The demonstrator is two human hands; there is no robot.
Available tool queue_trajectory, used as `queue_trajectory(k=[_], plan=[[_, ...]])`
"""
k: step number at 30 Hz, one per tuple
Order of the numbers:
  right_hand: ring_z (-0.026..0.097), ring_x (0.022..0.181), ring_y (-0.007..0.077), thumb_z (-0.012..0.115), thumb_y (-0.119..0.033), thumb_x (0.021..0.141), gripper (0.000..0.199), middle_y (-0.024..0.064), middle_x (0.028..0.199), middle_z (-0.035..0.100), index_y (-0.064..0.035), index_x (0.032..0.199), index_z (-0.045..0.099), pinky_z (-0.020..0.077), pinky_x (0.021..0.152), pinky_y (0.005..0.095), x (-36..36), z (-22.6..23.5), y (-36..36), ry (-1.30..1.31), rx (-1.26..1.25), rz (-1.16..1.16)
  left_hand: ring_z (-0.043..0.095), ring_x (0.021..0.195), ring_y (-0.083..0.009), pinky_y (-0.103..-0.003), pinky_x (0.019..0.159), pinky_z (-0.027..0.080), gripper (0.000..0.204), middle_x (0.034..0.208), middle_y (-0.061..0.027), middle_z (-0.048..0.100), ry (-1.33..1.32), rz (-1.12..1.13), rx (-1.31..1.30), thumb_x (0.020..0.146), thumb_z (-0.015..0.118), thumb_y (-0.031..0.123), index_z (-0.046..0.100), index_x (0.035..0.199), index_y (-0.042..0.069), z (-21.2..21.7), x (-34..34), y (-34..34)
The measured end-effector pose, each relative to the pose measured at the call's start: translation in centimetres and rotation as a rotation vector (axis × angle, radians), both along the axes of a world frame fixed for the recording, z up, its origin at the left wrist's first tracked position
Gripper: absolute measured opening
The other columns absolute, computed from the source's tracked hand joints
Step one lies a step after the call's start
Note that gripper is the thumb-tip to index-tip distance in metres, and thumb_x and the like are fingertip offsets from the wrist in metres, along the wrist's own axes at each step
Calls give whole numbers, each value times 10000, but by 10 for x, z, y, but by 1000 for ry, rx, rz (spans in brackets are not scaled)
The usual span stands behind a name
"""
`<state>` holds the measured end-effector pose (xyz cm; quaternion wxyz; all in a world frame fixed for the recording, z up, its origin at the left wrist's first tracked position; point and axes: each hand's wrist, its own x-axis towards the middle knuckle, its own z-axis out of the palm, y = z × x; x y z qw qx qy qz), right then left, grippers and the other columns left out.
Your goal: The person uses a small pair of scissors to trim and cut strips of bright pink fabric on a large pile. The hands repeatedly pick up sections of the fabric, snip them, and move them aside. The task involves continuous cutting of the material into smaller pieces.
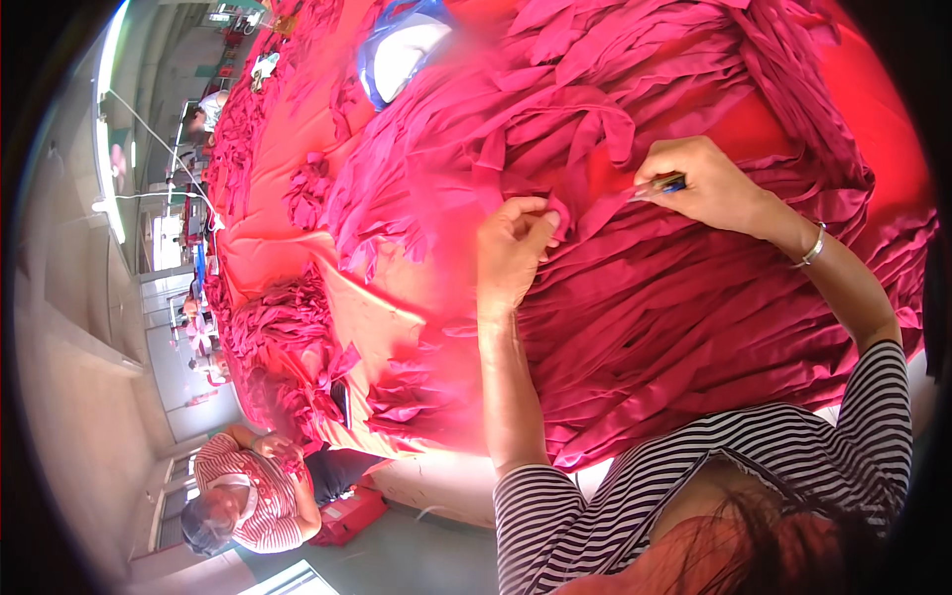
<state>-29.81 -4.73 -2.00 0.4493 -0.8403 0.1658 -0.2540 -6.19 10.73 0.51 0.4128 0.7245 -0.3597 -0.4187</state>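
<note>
The left hand (511,250) pinches the end of a crimson fabric strip (585,213) between thumb and fingertips; the right hand (699,183), closed around a small dark-handled cutting tool (662,184), points the tool's tip leftward at that same strip. The strip's long axis runs from the left-hand pinch up and to the right, passing just below the tool, so the right hand is the nearer to its free length. Both hands work on top of a large heap of crimson strips (694,317) spread over a red cloth-covered table (288,198); a seated person in a striped shirt (243,491) is well apart at the lower left.

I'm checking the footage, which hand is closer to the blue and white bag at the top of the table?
Left. The left hand pinches a red fabric strip directly below the bag. The right hand, holding a small tool, sits farther off to the side.
</note>
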Motion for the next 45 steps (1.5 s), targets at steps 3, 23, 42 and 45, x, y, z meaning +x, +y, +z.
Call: queue_trajectory(k=[3,23,42,45], plan=[[646,714,291,740,-96,814,128,116,792,671,0,885,694,511,656,343,-10,31,8,29,241,-10,664,744,-122,-245,636,509,236,869,-66,716,-36,-72,-34,912,706,93,671,1120,-12,-6,-1,7],[384,594,43,444,-331,1075,370,-18,796,496,-15,1154,619,321,474,216,44,7,17,403,748,140,653,699,-170,-310,665,521,333,1015,-107,688,-537,-43,-176,773,838,175,708,1025,1,-18,-2,-14],[346,577,27,527,-316,1048,298,-30,772,444,-29,1009,592,262,460,197,73,-6,7,344,902,239,650,665,-193,-328,637,509,190,982,-143,649,-492,53,-312,861,722,86,687,1018,-14,-34,6,-4],[340,571,23,535,-311,1047,280,-35,770,441,-45,971,575,260,465,193,77,-8,9,335,912,223,645,667,-200,-329,635,502,149,973,-147,653,-503,48,-361,877,699,74,689,997,-14,-42,9,-3]])
